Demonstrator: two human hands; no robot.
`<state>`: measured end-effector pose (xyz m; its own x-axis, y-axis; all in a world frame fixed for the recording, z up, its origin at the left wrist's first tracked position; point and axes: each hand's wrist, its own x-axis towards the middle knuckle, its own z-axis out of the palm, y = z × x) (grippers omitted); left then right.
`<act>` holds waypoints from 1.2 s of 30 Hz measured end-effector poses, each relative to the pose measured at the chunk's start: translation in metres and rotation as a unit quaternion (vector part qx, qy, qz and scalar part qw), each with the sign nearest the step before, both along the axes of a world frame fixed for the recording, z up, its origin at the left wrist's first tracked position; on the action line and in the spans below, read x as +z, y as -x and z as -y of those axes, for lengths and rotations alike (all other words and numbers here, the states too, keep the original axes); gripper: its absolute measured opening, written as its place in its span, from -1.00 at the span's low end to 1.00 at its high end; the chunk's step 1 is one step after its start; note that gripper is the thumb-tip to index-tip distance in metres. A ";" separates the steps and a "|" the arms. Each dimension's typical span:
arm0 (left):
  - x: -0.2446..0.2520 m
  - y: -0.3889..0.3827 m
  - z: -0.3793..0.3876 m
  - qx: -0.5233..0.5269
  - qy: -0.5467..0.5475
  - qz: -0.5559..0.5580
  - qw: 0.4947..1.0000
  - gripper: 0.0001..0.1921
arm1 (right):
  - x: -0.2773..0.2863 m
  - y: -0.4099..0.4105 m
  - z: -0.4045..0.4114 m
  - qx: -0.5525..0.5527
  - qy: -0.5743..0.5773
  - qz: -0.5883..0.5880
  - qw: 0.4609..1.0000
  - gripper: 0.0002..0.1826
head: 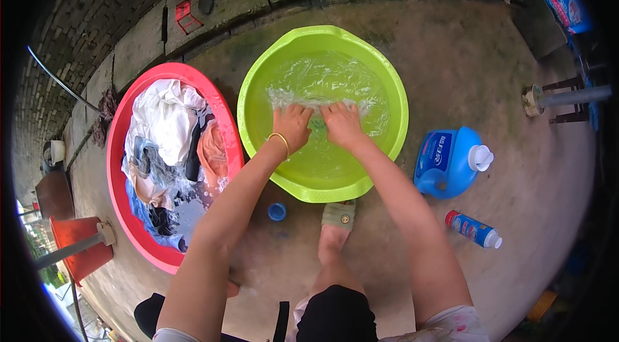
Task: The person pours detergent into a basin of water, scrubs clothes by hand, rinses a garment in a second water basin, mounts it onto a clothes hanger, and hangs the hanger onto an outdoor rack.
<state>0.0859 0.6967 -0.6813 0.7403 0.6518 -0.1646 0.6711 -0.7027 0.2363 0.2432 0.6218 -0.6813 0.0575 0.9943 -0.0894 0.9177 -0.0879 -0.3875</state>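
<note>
A round green plastic basin (319, 192) holds clear, rippling water. Both hands are at the water near its middle: my left hand (292, 127), with a gold bangle at the wrist, and my right hand (342, 124). Their fingertips are at a splashing line where something pale or transparent may lie; whether they grip anything cannot be told. To the left stands a red plastic tub (116, 173) of soapy water with a white garment (164, 114), an orange cloth (212, 151) and dark and blue clothes. On the right are a blue detergent jug (447, 163) and a smaller blue bottle (474, 230).
A small blue cap (277, 212) lies on the concrete floor below the basin, near my sandalled foot (338, 216). An orange-red bucket (82, 247) and a metal pole stand at the left. A small red stool (186, 8) is on the slabs behind; another pole (575, 95) is at right.
</note>
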 end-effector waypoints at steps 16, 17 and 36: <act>0.002 0.031 -0.089 0.196 0.143 0.229 0.943 -0.42 | -0.001 -0.072 -0.018 -0.276 -0.052 -0.097 0.955 -0.47; -0.006 0.025 -0.082 0.194 0.148 0.233 0.941 -0.42 | -0.019 -0.072 -0.014 -0.278 -0.050 -0.091 0.955 -0.47; -0.047 0.002 -0.056 0.471 0.533 0.464 0.529 -0.81 | -0.050 -0.008 -0.036 -0.307 0.062 -0.609 0.729 -0.65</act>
<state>0.0840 0.7528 -0.7284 0.2547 0.7065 -0.6603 -0.1463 0.7031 0.6959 0.2508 0.6576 -0.7309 0.2908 0.7946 -0.5329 -0.3274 -0.4407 -0.8358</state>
